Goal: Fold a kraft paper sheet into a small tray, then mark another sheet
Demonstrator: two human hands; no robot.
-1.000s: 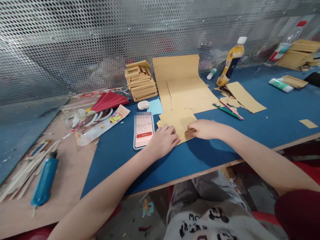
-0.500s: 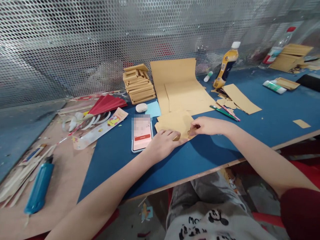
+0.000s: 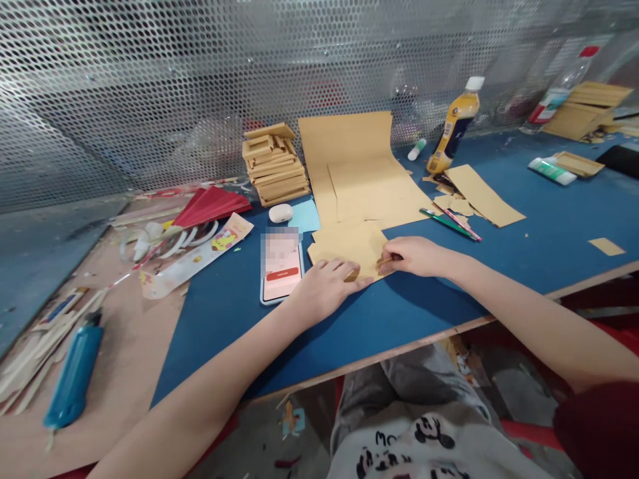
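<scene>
The landmark is the smartphone (image 3: 282,283), lying face-up on the blue work surface (image 3: 224,346). Its screen is partly pixelated; the lettering on its red button is too small to read. The kraft-paper piece (image 3: 347,241) lies just right of the smartphone. The left hand (image 3: 327,289), beside the phone's near right corner, rests on this piece with fingers bent and thumb spread apart from them, pressing rather than gripping. The right hand (image 3: 414,256), farther right of the phone, pinches the piece's right edge between thumb and fingertips.

Markings: the grey shirt (image 3: 399,446), nearer the wearer than the phone, shows "Mo" and a cartoon mouse. The yellow bottle (image 3: 455,123), beyond and right of the phone, bears a dark-blue label with a barcode; its text is illegible.

Surroundings: directly beyond the phone are a smooth, rounded white case (image 3: 280,213) and light-blue paper (image 3: 304,216). Farther back stand a stack of folded kraft pieces (image 3: 277,173) and, to its right, a large creased kraft sheet (image 3: 349,143), against the perforated metal screen (image 3: 200,100). Left of the phone lie a cartoon-printed strip (image 3: 197,256), a pleated red fan (image 3: 210,206) and a teal tool (image 3: 74,376) with a black end.
</scene>
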